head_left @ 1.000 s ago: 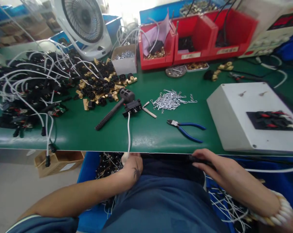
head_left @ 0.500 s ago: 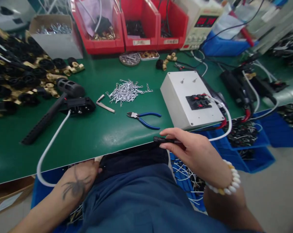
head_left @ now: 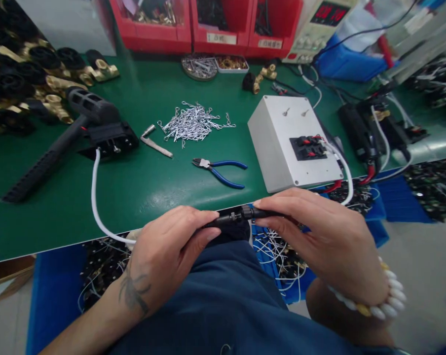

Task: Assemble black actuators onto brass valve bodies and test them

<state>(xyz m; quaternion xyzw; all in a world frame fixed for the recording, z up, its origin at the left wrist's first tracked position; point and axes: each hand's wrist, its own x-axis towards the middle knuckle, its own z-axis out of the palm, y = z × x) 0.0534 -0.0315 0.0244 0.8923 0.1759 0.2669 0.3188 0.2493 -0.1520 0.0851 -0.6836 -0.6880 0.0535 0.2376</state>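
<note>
My left hand (head_left: 167, 246) is closed on one black connector end (head_left: 223, 220) at the table's near edge. A white cable (head_left: 95, 197) runs from that hand up to a black part (head_left: 110, 140) on the green table. My right hand (head_left: 319, 236) is closed on the other black connector end (head_left: 258, 213), whose white cable (head_left: 346, 173) leads to the red and black terminals on a white box (head_left: 278, 133). The two connector ends meet between my hands, above my lap.
Blue-handled pliers (head_left: 221, 171) and a heap of small metal clips (head_left: 193, 123) lie mid-table. A black mallet (head_left: 60, 143) and brass-and-black fittings (head_left: 41, 84) are at left. Red bins (head_left: 215, 24) line the back. Blue crates of wired parts (head_left: 363, 202) stand below at right.
My left hand came up from under the table edge with its connector end. Both hands moved together, and the two connector ends now meet. The view shifted slightly closer to the table.
</note>
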